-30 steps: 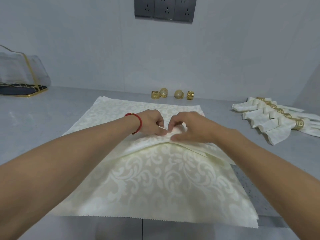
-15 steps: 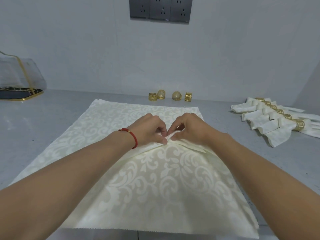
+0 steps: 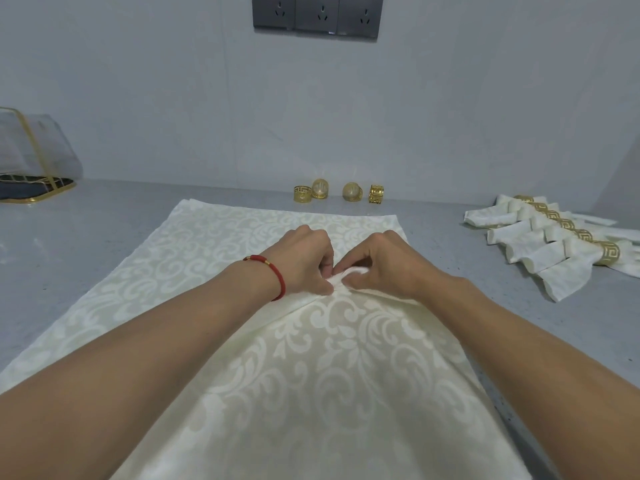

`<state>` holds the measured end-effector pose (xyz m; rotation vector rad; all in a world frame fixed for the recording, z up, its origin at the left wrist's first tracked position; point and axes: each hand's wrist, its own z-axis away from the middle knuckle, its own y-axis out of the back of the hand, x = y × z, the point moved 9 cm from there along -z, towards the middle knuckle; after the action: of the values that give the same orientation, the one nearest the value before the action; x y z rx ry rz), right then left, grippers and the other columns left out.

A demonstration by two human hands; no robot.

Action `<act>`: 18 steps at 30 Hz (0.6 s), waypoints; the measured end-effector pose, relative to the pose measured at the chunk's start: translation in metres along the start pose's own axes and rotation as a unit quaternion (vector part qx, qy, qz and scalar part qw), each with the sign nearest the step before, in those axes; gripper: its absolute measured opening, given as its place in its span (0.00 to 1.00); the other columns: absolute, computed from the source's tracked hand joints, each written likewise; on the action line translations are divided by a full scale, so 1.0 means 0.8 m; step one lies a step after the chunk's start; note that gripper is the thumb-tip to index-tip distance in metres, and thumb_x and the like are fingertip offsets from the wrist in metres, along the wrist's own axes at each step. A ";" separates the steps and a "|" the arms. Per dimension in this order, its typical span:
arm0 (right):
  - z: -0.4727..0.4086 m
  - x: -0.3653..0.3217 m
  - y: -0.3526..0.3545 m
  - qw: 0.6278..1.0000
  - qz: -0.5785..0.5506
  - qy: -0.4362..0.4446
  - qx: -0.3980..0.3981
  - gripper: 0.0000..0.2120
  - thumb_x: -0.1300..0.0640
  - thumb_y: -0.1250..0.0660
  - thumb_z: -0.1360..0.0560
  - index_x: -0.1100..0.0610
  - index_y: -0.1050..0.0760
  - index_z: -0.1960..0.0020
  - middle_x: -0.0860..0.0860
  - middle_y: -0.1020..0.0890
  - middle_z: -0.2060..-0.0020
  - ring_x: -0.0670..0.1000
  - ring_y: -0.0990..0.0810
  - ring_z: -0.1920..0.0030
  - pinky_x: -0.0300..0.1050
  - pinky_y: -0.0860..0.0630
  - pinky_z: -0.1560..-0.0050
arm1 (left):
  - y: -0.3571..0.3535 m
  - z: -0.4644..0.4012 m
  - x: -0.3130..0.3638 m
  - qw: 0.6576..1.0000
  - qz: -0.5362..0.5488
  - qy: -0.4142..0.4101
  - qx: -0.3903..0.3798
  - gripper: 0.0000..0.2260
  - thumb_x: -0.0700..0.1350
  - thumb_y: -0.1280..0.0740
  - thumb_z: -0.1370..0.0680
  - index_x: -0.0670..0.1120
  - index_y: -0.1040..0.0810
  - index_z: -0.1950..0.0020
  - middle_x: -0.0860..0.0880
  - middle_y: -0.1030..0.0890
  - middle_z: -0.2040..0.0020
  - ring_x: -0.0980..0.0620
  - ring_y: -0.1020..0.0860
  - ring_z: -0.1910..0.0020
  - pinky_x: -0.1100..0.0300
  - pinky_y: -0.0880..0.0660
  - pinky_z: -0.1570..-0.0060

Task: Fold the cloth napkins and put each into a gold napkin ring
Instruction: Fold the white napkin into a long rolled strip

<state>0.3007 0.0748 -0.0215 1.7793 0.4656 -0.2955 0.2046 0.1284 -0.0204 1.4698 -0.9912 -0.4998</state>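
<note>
A cream damask cloth napkin (image 3: 214, 244) lies spread on the grey counter. My left hand (image 3: 304, 261), with a red bracelet at the wrist, and my right hand (image 3: 381, 265) meet at the napkin's middle. Both pinch a small raised bunch of the fabric (image 3: 341, 277) between thumb and fingers, and the near half of the cloth rises towards them. Several loose gold napkin rings (image 3: 338, 192) stand in a row by the back wall, beyond the napkin.
Several folded napkins in gold rings (image 3: 554, 237) lie fanned at the right. A clear cover on a gold-rimmed tray (image 3: 31, 168) stands at the far left. A power socket strip (image 3: 318, 15) is on the wall. The counter's front edge is near me.
The long raised fold across the napkin has been gathered into a small bunch at the centre. Both hands stayed together at the middle, and the cloth lies flatter at the sides.
</note>
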 end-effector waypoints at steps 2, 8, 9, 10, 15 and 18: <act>-0.006 0.000 -0.001 1.000 0.007 0.010 -0.014 0.12 0.60 0.24 0.27 0.46 0.12 0.48 0.35 0.19 0.72 0.38 0.23 0.67 0.27 0.32 0.63 | -0.002 -0.005 0.001 1.000 -0.016 0.002 0.003 0.07 0.47 0.23 0.32 0.48 0.20 0.62 0.52 0.19 0.61 0.51 0.22 0.56 0.58 0.22 0.57; -0.023 0.019 0.001 0.998 -0.057 -0.005 -0.025 0.10 0.60 0.22 0.28 0.48 0.13 0.49 0.41 0.13 0.55 0.40 0.16 0.50 0.37 0.21 0.43 | -0.012 -0.018 -0.010 0.999 -0.029 0.022 0.036 0.11 0.44 0.24 0.32 0.50 0.28 0.63 0.48 0.23 0.58 0.46 0.24 0.57 0.55 0.24 0.59; -0.028 0.021 0.003 0.997 -0.076 -0.012 -0.022 0.08 0.58 0.22 0.27 0.48 0.13 0.49 0.41 0.13 0.55 0.40 0.16 0.50 0.37 0.21 0.43 | -0.008 -0.021 -0.022 0.998 -0.032 0.035 0.046 0.10 0.44 0.25 0.32 0.48 0.26 0.61 0.47 0.23 0.57 0.45 0.24 0.56 0.54 0.24 0.59; -0.035 0.027 0.006 0.994 -0.102 -0.029 -0.014 0.06 0.56 0.23 0.26 0.49 0.13 0.50 0.40 0.13 0.54 0.39 0.16 0.50 0.35 0.21 0.44 | -0.003 -0.024 -0.036 0.996 -0.033 0.054 0.060 0.08 0.44 0.26 0.31 0.47 0.25 0.58 0.46 0.22 0.55 0.44 0.24 0.54 0.54 0.24 0.58; -0.089 0.144 0.053 0.953 -0.109 -0.202 0.199 0.08 0.52 0.31 0.21 0.52 0.15 0.54 0.42 0.16 0.63 0.44 0.19 0.60 0.29 0.28 0.62 | 0.021 -0.034 -0.116 0.973 -0.012 0.149 0.178 0.05 0.42 0.30 0.28 0.42 0.22 0.55 0.42 0.20 0.57 0.39 0.24 0.52 0.51 0.27 0.50; -0.113 0.231 0.066 0.910 -0.077 -0.302 0.273 0.11 0.55 0.35 0.20 0.60 0.16 0.51 0.55 0.13 0.55 0.56 0.16 0.51 0.41 0.24 0.54 | 0.015 -0.043 -0.138 0.963 -0.008 0.170 0.207 0.06 0.42 0.28 0.30 0.42 0.23 0.57 0.43 0.20 0.61 0.40 0.24 0.55 0.51 0.28 0.51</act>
<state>0.4849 0.1801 -0.0332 2.0561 0.0672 -1.1412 0.1686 0.2386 -0.0303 1.8626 -0.8384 -0.0387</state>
